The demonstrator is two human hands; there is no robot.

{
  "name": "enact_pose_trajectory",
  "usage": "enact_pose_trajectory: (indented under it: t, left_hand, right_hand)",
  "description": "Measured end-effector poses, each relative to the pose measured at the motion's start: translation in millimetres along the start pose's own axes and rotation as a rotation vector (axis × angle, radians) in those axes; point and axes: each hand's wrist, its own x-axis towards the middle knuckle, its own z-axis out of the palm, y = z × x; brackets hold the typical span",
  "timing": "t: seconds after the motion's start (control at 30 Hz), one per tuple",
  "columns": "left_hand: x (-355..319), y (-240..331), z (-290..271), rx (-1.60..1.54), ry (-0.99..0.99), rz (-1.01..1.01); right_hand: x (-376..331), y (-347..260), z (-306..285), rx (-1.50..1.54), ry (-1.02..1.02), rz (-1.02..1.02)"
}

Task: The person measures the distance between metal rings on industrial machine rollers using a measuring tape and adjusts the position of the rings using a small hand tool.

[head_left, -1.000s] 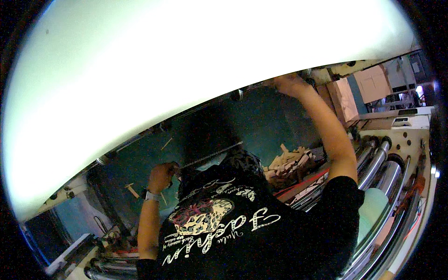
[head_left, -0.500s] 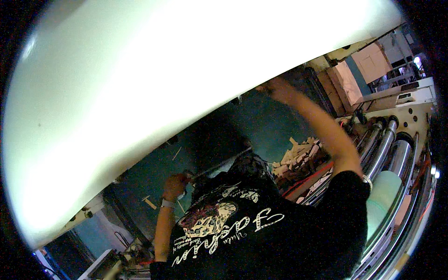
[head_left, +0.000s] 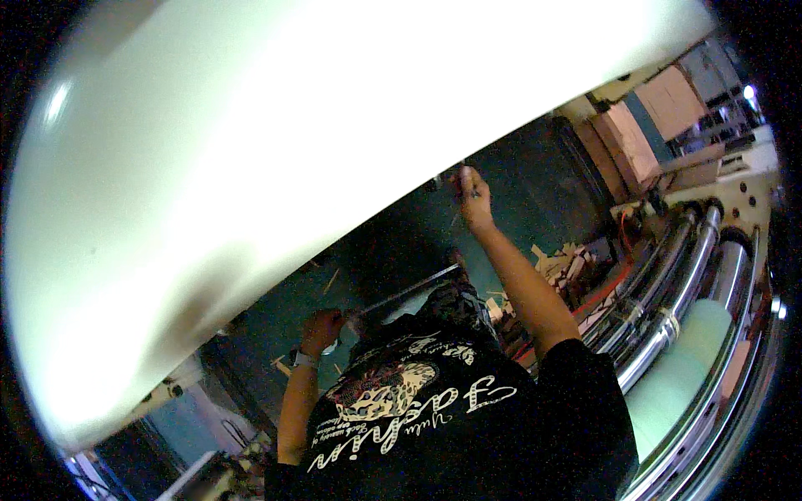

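Note:
A large white curved sheet (head_left: pixel 334 150) fills the upper left of the view. My right hand (head_left: pixel 474 199) is raised to its lower edge, with the fingers closed on a small thin tool (head_left: pixel 458 215) that touches that edge. Lower down, my left hand (head_left: pixel 322 328), with a watch on its wrist, is curled into a fist at the near end of a thin metal rod (head_left: pixel 413 288). The rod runs across a dark green machine panel (head_left: pixel 535 184). My black printed shirt (head_left: pixel 451 417) covers the lower middle.
Shiny metal rollers (head_left: pixel 685 284) and a pale green roll (head_left: pixel 693 359) curve along the right. Cardboard scraps (head_left: pixel 560 259) lie beside them. Brown boxes (head_left: pixel 643 125) are stacked at the upper right. A blue-grey cabinet (head_left: pixel 184 417) stands at the lower left.
The view has tilted, so the white sheet covers more of the picture. My right hand has shifted left along the sheet's edge. My left hand stays by the rod's end.

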Motion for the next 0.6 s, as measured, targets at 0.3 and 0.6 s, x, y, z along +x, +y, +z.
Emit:
enact_pose_trajectory:
  t: [0.3, 0.6]
  left_hand:
    - [-11, -26, 40, -0.134, -0.039, -0.043]
    - [20, -12, -23, 0.028, 0.229, 0.177]
  right_hand:
    - [-10, 0, 29, 0.306, 0.197, 0.15]
    - [-13, 2, 2, 0.163, -0.094, 0.224]
